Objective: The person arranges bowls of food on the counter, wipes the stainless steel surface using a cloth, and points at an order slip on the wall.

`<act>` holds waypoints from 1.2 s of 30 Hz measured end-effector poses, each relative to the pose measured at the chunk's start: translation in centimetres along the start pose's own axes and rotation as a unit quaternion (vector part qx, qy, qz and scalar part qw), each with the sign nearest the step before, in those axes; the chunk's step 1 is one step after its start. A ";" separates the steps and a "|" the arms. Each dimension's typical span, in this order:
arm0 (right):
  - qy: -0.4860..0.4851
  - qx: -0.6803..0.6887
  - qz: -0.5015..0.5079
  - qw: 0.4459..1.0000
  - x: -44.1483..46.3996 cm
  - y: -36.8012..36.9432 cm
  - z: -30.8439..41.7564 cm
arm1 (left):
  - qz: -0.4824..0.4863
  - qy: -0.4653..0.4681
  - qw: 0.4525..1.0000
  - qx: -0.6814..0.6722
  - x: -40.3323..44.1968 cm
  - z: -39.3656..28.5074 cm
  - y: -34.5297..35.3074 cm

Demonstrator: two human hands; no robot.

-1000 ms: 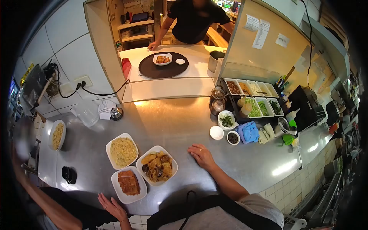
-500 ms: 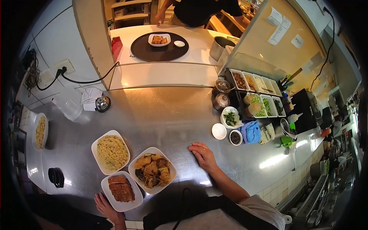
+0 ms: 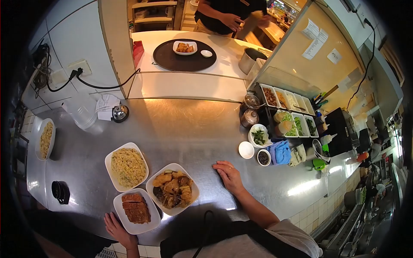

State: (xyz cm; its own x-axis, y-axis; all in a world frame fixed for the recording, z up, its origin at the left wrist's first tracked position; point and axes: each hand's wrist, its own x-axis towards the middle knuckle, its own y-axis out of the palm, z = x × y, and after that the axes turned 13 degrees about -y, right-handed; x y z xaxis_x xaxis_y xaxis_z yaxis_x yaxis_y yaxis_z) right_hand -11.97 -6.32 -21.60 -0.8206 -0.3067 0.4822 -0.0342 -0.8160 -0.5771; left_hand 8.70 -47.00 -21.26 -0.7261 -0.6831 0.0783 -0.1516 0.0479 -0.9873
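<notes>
My right hand [image 3: 230, 176] lies flat on the steel counter, fingers stretched out and holding nothing. To its left is a white bowl of chunky pieces in brown sauce [image 3: 173, 189], apart from the hand. My left hand [image 3: 118, 228] rests at the counter's near edge with fingers extended. It is beside a white dish of sliced browned meat [image 3: 136, 208]; whether the fingertips touch the rim I cannot tell. Behind that dish stands a white bowl of fried rice [image 3: 126, 167].
Another rice dish [image 3: 46, 139] stands far left, near a black round object [image 3: 60, 192]. A call bell [image 3: 120, 113] and clear jug [image 3: 81, 112] are behind. Topping trays [image 3: 292, 109] and cloths [image 3: 280, 152] line the right. A dark tray [image 3: 185, 62] sits on the pass-through shelf.
The view has shifted slightly. Across the pass-through, the other person's hands have come up in front of their body. My hands stay in nearly the same places, and the dishes have not moved.
</notes>
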 end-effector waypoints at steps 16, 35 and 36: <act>-0.074 0.004 -0.006 0.997 -1.3 0.0 -2.1 | -0.213 -0.003 0.965 -0.153 -0.8 2.1 2.7; 0.065 -0.471 -0.061 0.878 -13.8 -33.1 -18.7 | -0.060 0.133 0.962 -0.232 -18.8 -20.6 1.7; 0.049 -0.461 -0.077 0.883 -14.0 -33.2 -19.6 | -0.064 0.119 0.962 -0.238 -18.8 -20.8 1.8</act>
State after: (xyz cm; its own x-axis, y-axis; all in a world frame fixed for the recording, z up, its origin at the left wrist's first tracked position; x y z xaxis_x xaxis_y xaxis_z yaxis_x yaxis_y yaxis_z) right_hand -10.51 34.67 -22.12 -0.8092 -0.1468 0.5689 -0.5627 -0.0847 -0.8223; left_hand 8.12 -18.95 -21.61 -0.8052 -0.5222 0.2812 -0.4992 0.3407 -0.7967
